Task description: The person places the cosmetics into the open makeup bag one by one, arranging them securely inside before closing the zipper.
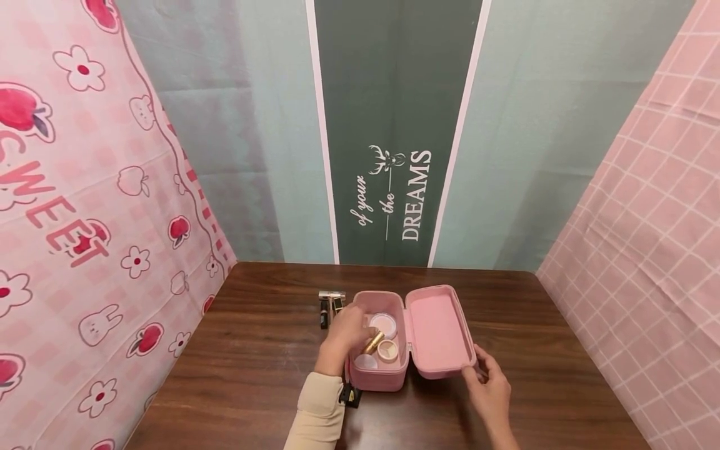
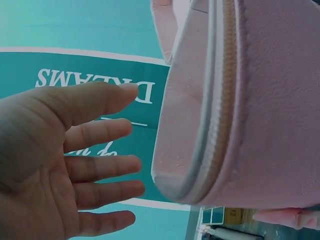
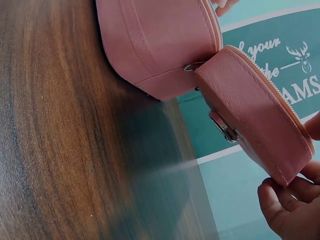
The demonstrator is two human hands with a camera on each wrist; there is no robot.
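A pink zippered cosmetic case [image 1: 378,380] stands on the table, its lid [image 1: 439,331] swung out to the right. Inside lie a gold tube [image 1: 374,342], a pale round compact [image 1: 384,325], a small round jar [image 1: 387,350] and a whitish disc [image 1: 365,362]. My left hand [image 1: 345,328] is over the case's left wall, close to the gold tube; in the left wrist view its fingers [image 2: 102,169] are spread and nothing is in them. With thumb and fingers, my right hand [image 1: 490,384] grips the lid's near right corner, also seen in the right wrist view.
Left of the case lie a silver tube [image 1: 332,295], a black tube [image 1: 324,315] and a dark gold-trimmed item [image 1: 337,305]. A black item [image 1: 352,396] sits by the case's near left corner. Fabric hangings [image 1: 270,187] enclose the wooden table [image 1: 253,375].
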